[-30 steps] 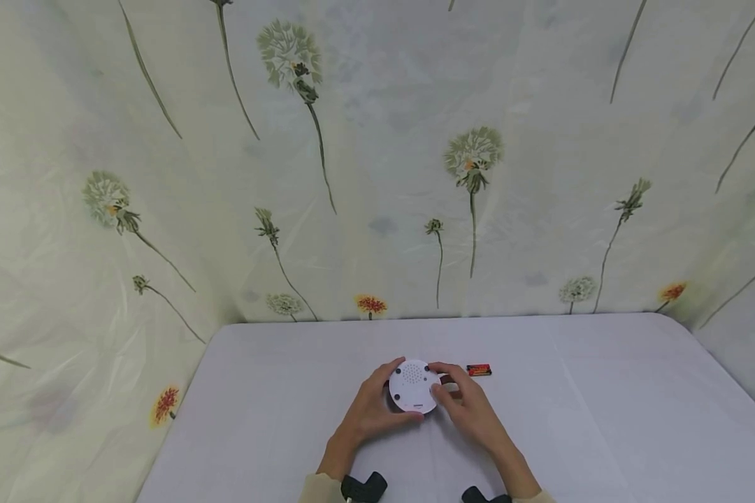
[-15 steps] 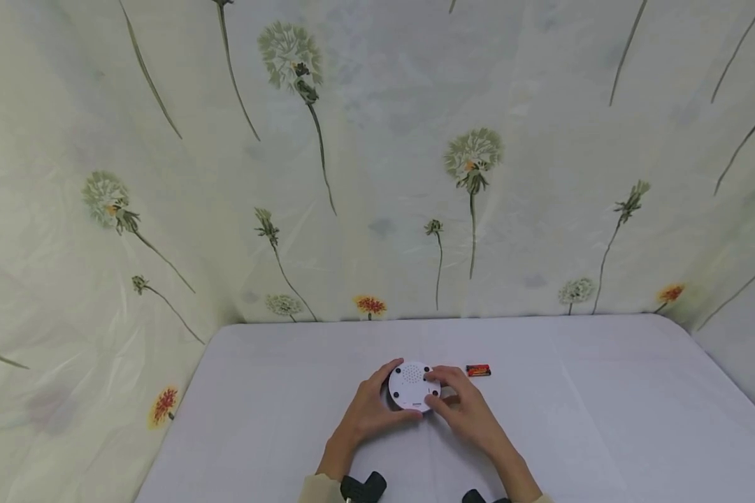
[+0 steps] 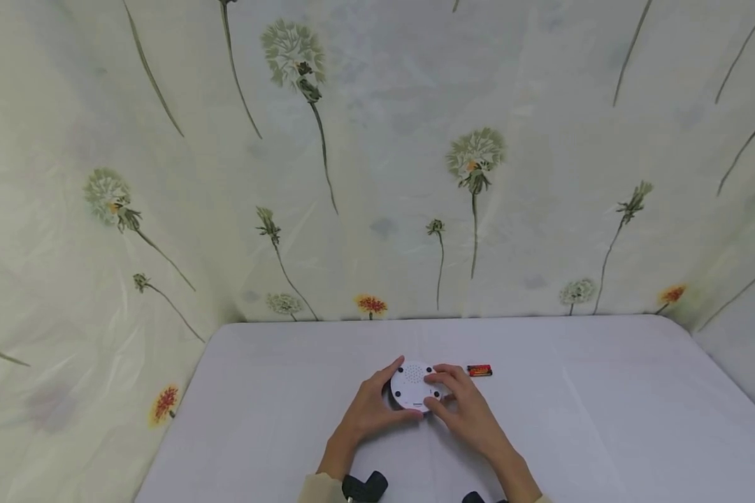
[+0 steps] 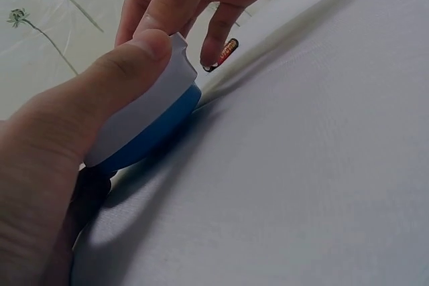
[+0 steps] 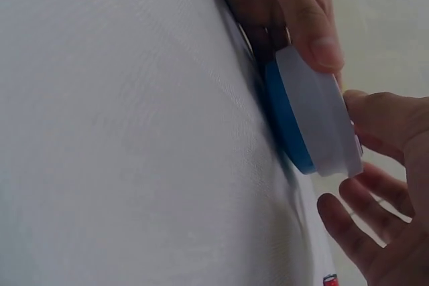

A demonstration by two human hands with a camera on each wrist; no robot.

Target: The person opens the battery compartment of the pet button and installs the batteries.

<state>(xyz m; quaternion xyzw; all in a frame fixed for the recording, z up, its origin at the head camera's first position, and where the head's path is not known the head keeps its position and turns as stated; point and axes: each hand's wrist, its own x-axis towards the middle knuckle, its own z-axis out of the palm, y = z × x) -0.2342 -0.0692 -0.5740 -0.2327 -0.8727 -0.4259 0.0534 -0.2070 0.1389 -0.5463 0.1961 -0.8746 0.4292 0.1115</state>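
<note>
Pale sleeve (image 3: 323, 489) at far left, then my left hand (image 3: 372, 405): it holds the white disc (image 3: 410, 395) by the rim, thumb along the near edge, fingers round the far left side, grip about as wide as the disc. The disc is mid-picture, close down by the tablecloth (image 3: 258, 391), face with grille holes (image 3: 414, 374) and dark feet (image 3: 398, 394) turned up, blue side (image 4: 157, 135) facing the cloth. Next, my right hand (image 3: 468, 412): thumb and index tips on the right part of that face, a gap between them, remaining fingers loose past the rim. Pinching something or just pressing? Can't tell, the fingertips cover the spot. Just beyond that hand, the red battery label (image 3: 479, 370) shows on the cloth.

Progress, my call: disc turned over and steadied, that part done. Left to do: the fingerwork on the face looks midway, and the red-labelled cell lies outside the disc.

Versus a second ago: right index was out at the rim by the upper right foot, thumb at the right edge; both now sit farther in over the face, as they did half a second back. Left grip, disc and battery practically unchanged.
</note>
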